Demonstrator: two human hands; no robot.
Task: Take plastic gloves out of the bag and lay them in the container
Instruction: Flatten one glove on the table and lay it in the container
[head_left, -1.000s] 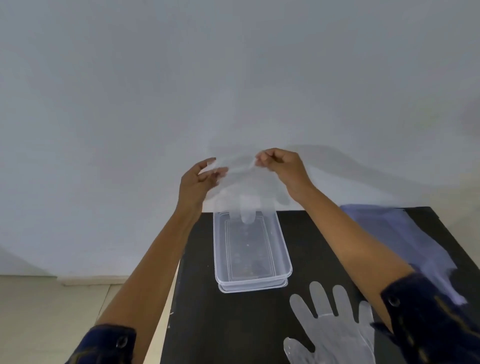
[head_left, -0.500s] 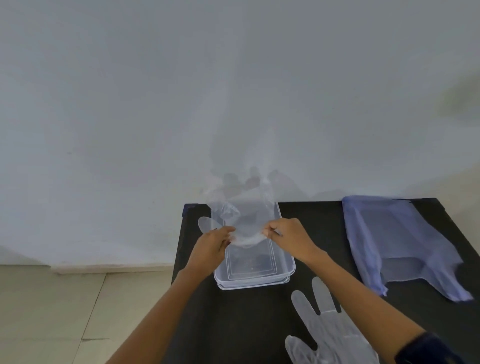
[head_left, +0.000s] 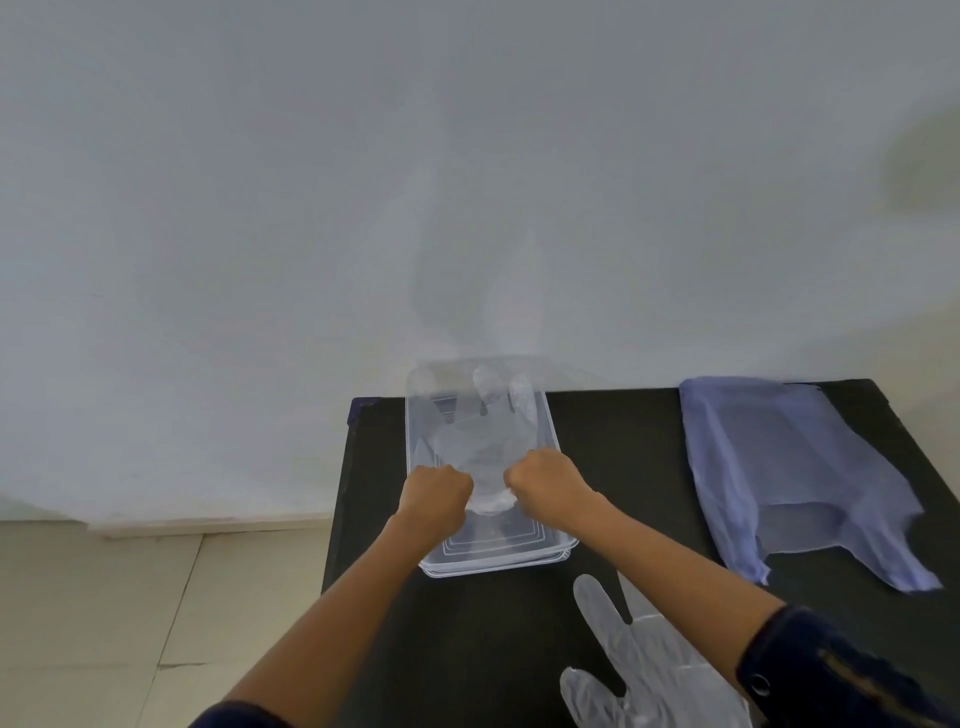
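A clear rectangular plastic container (head_left: 551, 555) stands on the black table (head_left: 613, 457) near its left edge. A see-through plastic glove (head_left: 483, 431) lies spread inside it, fingers toward the wall. My left hand (head_left: 436, 493) and my right hand (head_left: 543, 480) are both closed on the glove's cuff, over the container's near half. A second clear glove (head_left: 639, 665) lies flat on the table in front of the container, partly under my right forearm. The pale purple plastic bag (head_left: 789, 473) lies flat at the right.
The table's back edge meets a plain white wall. Its left edge drops to a tiled floor (head_left: 104, 613). My right sleeve (head_left: 831, 675) covers the table's near right corner.
Both hands brought the glove down from in front of the wall into the container and drew its cuff toward me. The glove now lies flat inside.
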